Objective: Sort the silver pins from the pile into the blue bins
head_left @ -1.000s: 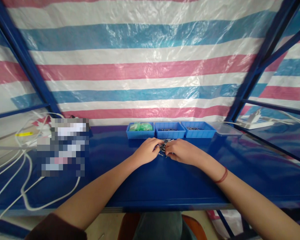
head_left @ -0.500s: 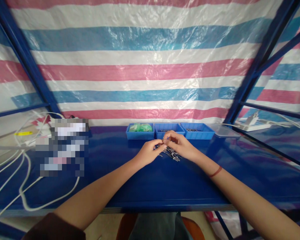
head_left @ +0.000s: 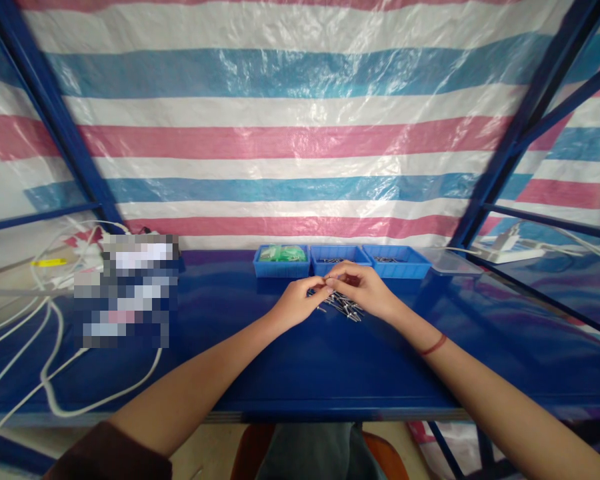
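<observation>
Drawn together in narrow fingertip grips, left hand to right hand, above loose, slim, shiny metal pins heaped on the smooth blue worktop; cannot tell what is pinched. Behind, similar slender pieces in the ribbed plastic middle tray and right tray; crinkled green plastic in the left tray. Unclear how much is sorted; plainly much left loose.

Striped plastic sheet fills upper frame. Blue metal post upper left, another upper right. White cable looped lower left; yellow item left edge. White power strip right. Brown chair bottom centre.
</observation>
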Available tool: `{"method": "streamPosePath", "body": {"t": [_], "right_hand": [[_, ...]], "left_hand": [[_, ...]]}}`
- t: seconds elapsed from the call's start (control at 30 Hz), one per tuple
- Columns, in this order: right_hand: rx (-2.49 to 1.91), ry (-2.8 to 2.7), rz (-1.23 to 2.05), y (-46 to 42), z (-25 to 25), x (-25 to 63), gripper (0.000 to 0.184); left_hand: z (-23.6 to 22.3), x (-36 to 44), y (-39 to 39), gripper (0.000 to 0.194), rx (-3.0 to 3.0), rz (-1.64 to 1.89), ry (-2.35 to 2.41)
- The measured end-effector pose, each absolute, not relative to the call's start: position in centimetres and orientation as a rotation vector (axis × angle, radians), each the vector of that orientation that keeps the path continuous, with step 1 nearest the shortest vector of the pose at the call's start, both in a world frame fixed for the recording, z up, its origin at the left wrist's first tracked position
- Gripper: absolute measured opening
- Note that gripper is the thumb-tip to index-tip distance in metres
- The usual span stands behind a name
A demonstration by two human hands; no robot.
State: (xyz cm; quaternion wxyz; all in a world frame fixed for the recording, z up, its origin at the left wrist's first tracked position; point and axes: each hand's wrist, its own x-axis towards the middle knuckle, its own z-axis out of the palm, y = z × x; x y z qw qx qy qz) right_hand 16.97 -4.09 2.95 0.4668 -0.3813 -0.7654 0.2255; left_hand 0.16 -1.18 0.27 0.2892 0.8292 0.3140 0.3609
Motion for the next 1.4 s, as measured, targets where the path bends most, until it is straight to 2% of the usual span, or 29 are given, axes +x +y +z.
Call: {"method": "streamPosePath", "body": {"t": [0.3,0.43,0.53,0.67,0.83,0.9,1.07,1.13,1.3,1.4], "right_hand": [[-1.059,-1.962,0.267,-4.2,3.4,17.8,0.017],[-1.065,-2.063,0.196,-3.6,3.5,18.3,0.020],[-1.239,-1.916,0.074,-2.7,3.6,20.2,0.022],[-1.601,-1.507,-0.275,-1.4,3.3,24.8,0.023],[-1.870,-1.503,-0.523,-0.9,3.0,28.2,0.034],[-1.787,-1.629,-0.479,-1.3,3.4,27.6,0.031],[-1.396,-2.334,0.206,-2.9,4.3,23.5,0.018],[-1.364,-2.456,0.326,-3.3,4.0,22.3,0.015],[-1.476,-2.553,0.260,-3.3,3.3,21.5,0.014],[-1.432,-2.588,0.109,-3.4,3.4,21.3,0.013]], "left_hand": [[1.0,-0.1,-1.3,0.016,2.270,1.257,0.872],[1.0,-0.2,-1.1,0.017,2.355,1.277,0.856],[0.8,-0.4,-0.9,0.029,2.457,1.185,0.930],[0.4,-0.6,-1.0,0.035,2.650,0.926,0.959],[0.0,-0.9,-1.2,0.057,2.719,0.526,0.887],[-0.1,-0.9,-1.3,0.060,2.707,0.448,0.907],[-0.1,-0.7,-1.3,0.062,2.703,0.437,0.930],[-0.1,-0.7,-1.3,0.063,2.709,0.440,0.932],[0.1,-0.7,-1.6,0.064,2.729,0.433,0.951],[0.1,-0.5,-1.8,0.054,2.744,0.556,0.949]]}}
